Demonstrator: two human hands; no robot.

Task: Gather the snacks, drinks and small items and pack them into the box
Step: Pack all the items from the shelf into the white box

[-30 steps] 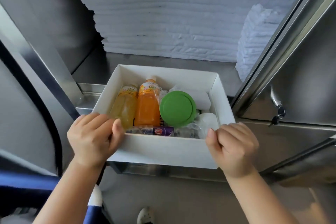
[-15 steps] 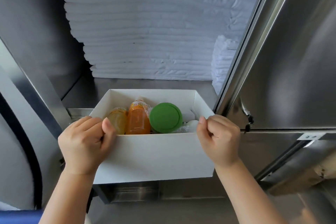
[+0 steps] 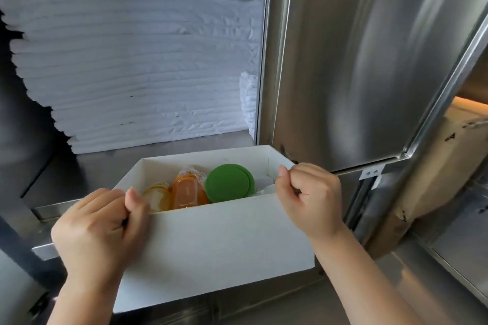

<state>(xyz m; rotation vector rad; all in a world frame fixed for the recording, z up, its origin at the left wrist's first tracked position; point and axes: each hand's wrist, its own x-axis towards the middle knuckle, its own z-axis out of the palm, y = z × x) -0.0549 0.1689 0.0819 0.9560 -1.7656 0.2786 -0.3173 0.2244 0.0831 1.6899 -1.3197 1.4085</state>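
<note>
A white cardboard box [image 3: 216, 250] is held up in front of a steel shelf. My left hand [image 3: 103, 235] grips its near left corner and my right hand [image 3: 309, 198] grips its near right corner, thumbs over the rim. Inside I see a yellow drink bottle [image 3: 157, 196], an orange drink bottle [image 3: 187, 191], a container with a round green lid [image 3: 228, 183] and a bit of white wrapping [image 3: 268, 187]. The near wall hides the lower contents.
Behind the box is a steel shelf [image 3: 87, 169] with a tall stack of white flat sheets [image 3: 137, 60]. A steel door [image 3: 356, 60] stands at the right, close to the box's far right corner. A brown carton [image 3: 435, 166] sits further right.
The box has risen and tilted so its near wall faces me and hides more of the contents. Both hands keep their grip. The view has swung up and to the right.
</note>
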